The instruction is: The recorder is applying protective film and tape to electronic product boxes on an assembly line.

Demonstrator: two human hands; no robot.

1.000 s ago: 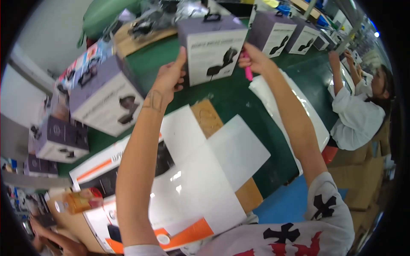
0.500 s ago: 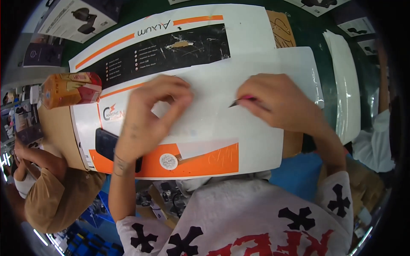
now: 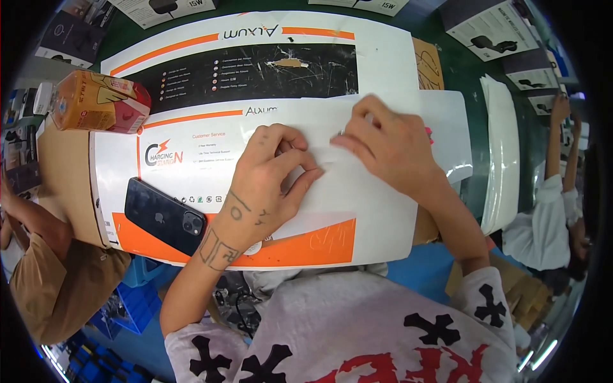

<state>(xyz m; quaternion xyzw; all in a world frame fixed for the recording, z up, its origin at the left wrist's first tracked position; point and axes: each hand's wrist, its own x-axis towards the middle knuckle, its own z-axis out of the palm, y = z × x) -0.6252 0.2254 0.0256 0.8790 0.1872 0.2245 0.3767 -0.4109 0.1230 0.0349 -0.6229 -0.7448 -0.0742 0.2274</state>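
My left hand hovers over or rests on the white printed sheet, its fingers curled and thumb close to the forefinger. Whatever it pinches, if anything, is too small to make out. To its right, my right hand is bent and closed, slightly blurred. A pink bit of a slim tool shows at the outer side of that hand; the rest of the tool is mostly covered. A black smartphone lies face down on the sheet, left of my left wrist.
An orange-red drink bottle lies at the left edge. Boxes with charger pictures stand along the back. A stack of clear plastic sleeves is at the right. Other people sit on both sides, one in a brown garment.
Both hands have shifted, the left rightward and lower, closer to the right. The tool's dark point, plain in the right fingers before, is now mostly hidden. The whole phone now shows.
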